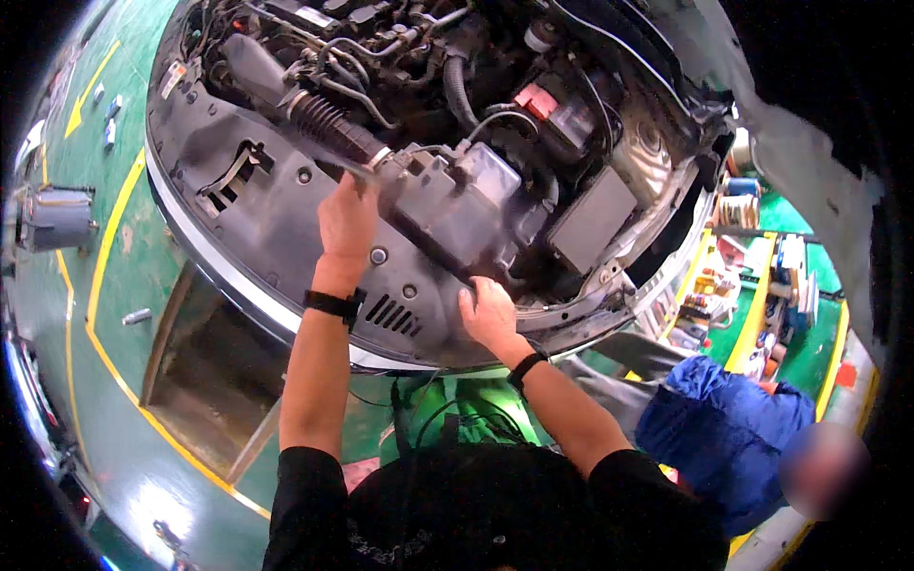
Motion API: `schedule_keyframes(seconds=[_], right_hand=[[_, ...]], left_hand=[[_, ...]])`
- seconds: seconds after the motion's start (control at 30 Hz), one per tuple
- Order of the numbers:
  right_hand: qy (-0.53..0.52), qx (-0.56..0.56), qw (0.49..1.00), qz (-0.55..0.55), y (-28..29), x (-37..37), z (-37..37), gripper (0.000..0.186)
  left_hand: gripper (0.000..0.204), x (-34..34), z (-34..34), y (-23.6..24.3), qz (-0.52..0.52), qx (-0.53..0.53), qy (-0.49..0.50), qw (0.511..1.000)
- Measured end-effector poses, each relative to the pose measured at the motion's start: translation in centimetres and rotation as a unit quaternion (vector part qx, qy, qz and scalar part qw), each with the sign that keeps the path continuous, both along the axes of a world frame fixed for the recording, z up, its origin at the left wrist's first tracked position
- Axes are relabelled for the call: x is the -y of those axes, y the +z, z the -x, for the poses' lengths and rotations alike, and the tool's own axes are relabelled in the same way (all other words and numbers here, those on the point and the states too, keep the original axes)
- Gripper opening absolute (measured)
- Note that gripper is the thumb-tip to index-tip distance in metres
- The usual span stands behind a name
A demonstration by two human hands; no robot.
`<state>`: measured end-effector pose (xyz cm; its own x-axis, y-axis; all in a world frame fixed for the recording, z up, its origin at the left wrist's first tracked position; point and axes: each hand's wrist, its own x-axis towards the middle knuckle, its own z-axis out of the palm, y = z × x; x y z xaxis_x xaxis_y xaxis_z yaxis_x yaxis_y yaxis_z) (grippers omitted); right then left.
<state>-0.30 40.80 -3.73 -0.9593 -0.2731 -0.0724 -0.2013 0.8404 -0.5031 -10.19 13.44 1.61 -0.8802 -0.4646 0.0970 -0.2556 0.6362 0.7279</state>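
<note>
A car's engine bay lies open in front of me. My left hand [347, 219], a black band on its wrist, is closed at the rear edge of the black plastic front cover [286, 224]. A thin grey piece, smeared by motion, sticks out at its fingertips; its kind is unclear. Just beyond is the ribbed air intake hose [333, 124], which leads to the dark air filter box [452, 214]. My right hand [490, 314] curls its fingers over the cover's rear edge, beside the near corner of that box. Its fingertips are partly hidden.
Right of the filter box are a rectangular black box [590, 219] and a battery with a red terminal cap [538, 100]. A person in blue clothing [724, 428] bends down at my right. A floor pit [214, 371] opens at the left, near a grey bin [59, 219].
</note>
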Motion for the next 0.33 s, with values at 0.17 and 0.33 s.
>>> schedule_keyframes(seconds=[0.17, 0.33], right_hand=[[-0.015, -0.020, 1.000, 0.017, -0.6, -0.3, 0.1, 0.029], [-0.023, -0.032, 0.999, 0.035, -0.7, -0.5, 0.0, 0.029]], left_hand=[[0.012, -0.5, -0.4, 1.1, -0.104, -0.055, -0.044, 0.992], [0.023, -0.4, -0.4, 2.2, 0.006, 0.038, 0.015, 0.999]])
